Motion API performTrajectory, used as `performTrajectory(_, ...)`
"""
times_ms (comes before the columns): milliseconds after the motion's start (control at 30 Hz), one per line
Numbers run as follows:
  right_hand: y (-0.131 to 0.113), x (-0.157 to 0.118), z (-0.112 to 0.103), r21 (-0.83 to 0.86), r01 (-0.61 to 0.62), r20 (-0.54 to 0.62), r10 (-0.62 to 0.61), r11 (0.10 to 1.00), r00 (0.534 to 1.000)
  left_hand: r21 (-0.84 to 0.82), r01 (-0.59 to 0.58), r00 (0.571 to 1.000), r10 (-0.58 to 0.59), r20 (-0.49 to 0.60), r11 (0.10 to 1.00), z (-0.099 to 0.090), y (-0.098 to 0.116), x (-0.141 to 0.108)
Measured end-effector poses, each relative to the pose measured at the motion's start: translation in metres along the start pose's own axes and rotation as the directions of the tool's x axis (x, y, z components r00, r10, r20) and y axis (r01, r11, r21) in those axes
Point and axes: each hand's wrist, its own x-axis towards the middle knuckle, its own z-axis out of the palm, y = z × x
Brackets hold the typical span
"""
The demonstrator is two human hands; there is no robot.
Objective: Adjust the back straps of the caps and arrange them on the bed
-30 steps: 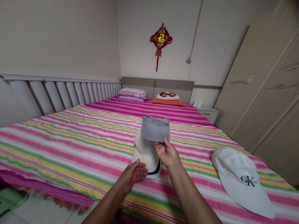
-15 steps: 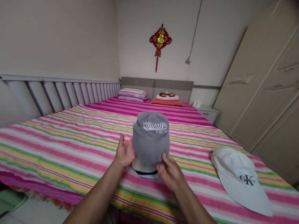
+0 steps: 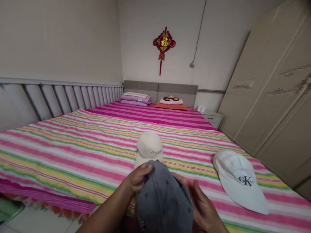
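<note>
A dark grey cap [image 3: 163, 197] is held low and close in front of me, its crown turned up toward the camera. My left hand [image 3: 139, 178] grips its edge, thumb on top. Against the cap's right side rests my right hand [image 3: 200, 204], fingers partly behind the cap and thumb raised. Just beyond the grey cap, a cream cap [image 3: 149, 145] with a small dark logo lies on the striped bedspread [image 3: 97, 155]. A white cap [image 3: 234, 176] with black letters lies to the right, brim toward me.
Folded purple bedding [image 3: 136, 98] and a pink folded item [image 3: 171, 101] on orange cloth lie by the headboard [image 3: 177, 89]. White rails [image 3: 73, 97] line the left side. A nightstand [image 3: 211, 117] and a wardrobe [image 3: 264, 90] stand at the right.
The grey cap has come down and nearer, turned so its white lettering no longer faces me. The cream cap behind it is now largely uncovered. My left hand has closed on the grey cap's edge.
</note>
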Motion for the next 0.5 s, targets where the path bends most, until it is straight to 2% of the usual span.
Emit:
performTrajectory(133,-0.017,0.007,0.018,-0.032,0.041,-0.129,-0.045,0.999,0.991,0.129,0.074,0.994,-0.083,0.069,0.989,0.011,-0.003,-0.009)
performTrajectory(233,-0.022,0.002,0.025,-0.087,0.115,-0.12,-0.125,0.99,0.985,0.185,0.122,0.987,-0.138,0.079,0.975,0.02,0.003,-0.013)
performTrajectory(367,-0.026,-0.009,0.03,-0.271,0.176,-0.13,-0.218,0.946,0.967,0.259,0.13,0.989,-0.142,0.028,0.957,0.038,0.007,-0.012)
performTrajectory(500,-0.029,-0.018,0.037,-0.462,0.185,-0.116,-0.266,0.867,0.957,0.269,0.094,0.995,-0.079,-0.067,0.958,0.051,0.003,-0.011)
